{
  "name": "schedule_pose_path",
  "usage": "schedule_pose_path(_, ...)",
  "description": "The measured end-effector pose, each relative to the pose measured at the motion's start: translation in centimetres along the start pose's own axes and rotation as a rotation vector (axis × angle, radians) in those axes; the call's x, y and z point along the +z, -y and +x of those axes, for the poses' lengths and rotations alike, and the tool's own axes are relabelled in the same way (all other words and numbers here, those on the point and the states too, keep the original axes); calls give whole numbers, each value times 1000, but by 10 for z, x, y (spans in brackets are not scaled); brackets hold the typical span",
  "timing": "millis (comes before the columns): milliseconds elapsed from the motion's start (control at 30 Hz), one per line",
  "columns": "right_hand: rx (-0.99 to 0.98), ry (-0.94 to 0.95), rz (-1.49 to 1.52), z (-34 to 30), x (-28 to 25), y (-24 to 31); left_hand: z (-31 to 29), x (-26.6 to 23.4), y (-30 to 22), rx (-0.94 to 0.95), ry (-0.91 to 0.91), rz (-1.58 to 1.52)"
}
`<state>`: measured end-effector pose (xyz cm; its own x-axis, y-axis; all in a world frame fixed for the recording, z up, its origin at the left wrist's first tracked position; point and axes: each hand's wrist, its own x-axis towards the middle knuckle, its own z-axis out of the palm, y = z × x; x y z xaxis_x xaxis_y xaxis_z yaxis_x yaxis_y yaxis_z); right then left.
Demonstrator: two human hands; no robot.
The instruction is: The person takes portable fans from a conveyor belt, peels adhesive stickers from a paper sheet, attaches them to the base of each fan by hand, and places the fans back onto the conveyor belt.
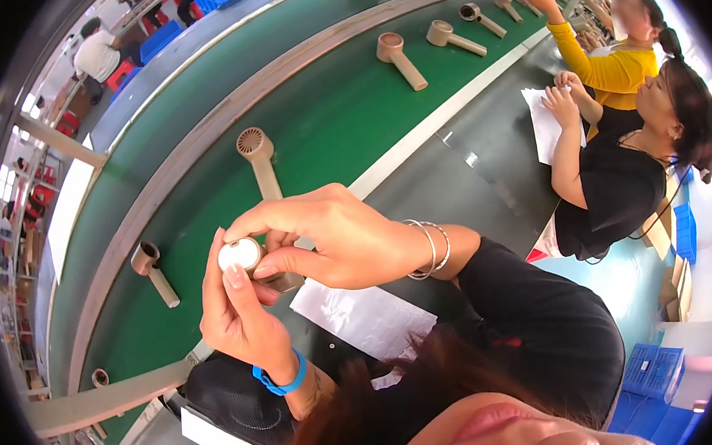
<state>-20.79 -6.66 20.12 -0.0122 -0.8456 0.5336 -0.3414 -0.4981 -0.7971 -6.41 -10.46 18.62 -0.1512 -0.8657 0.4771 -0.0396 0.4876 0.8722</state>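
Observation:
My left hand (pixel 246 320), with a blue band at its wrist, grips a beige piece with a white round face (pixel 242 256). Its thumb presses on the white face. My right hand (pixel 336 236), with thin silver bracelets at its wrist, closes round the same piece from the other side, fingertips at the rim. The piece looks like the head of a beige handheld fan; my fingers hide much of it. Just beyond my hands, another beige handheld fan (pixel 261 159) with a slotted round head lies on the green conveyor belt (pixel 200 199).
More fans lie along the belt, including one (pixel 157 271) at the left and one (pixel 401 61) farther off. White sheeting (pixel 366 316) lies on the grey bench (pixel 467 175). A black mesh item (pixel 240 397) sits near my left forearm. Two co-workers are at the right.

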Motion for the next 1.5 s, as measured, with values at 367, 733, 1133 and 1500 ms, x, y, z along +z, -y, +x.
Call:
schedule_pose_path(367, -64, -19, 302, 0, 3, -2, 1, 16, 38, -41, 124, -380)
schedule_pose_path(733, 47, 86, 857, -6, 19, -6, -6, 18, 27, 182, -169, 27)
schedule_pose_path(1133, -183, 71, 333, -8, -3, -11, -4, 34, 7, -79, -70, -441)
schedule_pose_path(1500, -154, 33, -68, -11, -14, -24, 3, 49, 21, -181, 206, -663)
